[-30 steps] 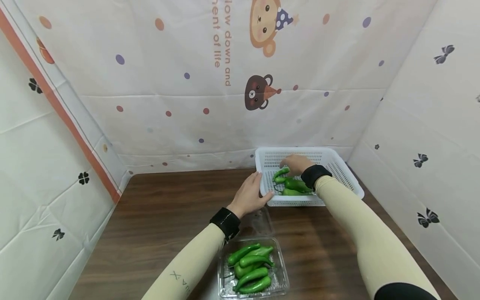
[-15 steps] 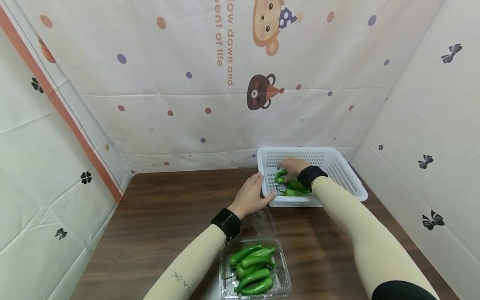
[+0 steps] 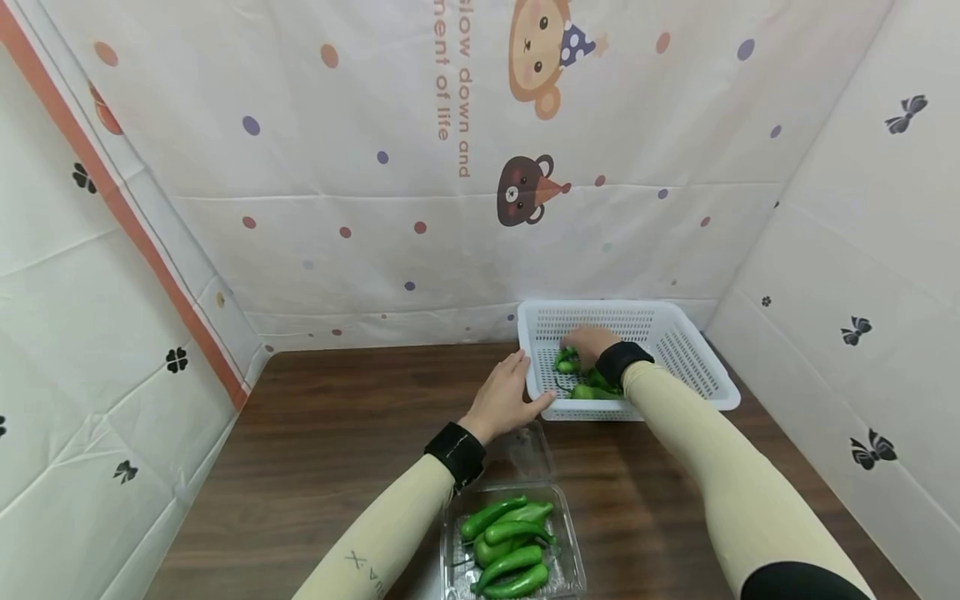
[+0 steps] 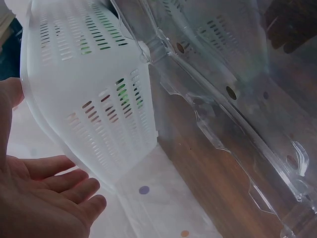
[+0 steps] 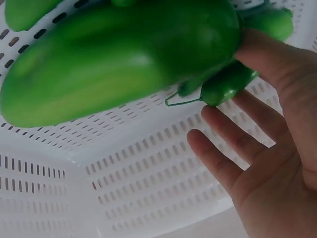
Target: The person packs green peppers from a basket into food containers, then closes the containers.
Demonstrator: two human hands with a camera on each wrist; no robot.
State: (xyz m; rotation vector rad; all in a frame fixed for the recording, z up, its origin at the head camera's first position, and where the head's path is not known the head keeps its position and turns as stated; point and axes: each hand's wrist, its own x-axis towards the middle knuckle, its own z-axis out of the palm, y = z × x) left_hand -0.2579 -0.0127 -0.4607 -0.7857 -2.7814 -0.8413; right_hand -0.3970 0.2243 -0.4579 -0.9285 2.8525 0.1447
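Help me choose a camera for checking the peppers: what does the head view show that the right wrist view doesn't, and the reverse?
Only the head view shows the left hand resting on the white basket's near-left corner, the clear tray of green peppers on the wooden table, and the patterned backdrop. Only the right wrist view shows the right hand with straight, spread fingers, its grip empty, beside a large pepper. Both show the basket, peppers inside it, and the right hand.
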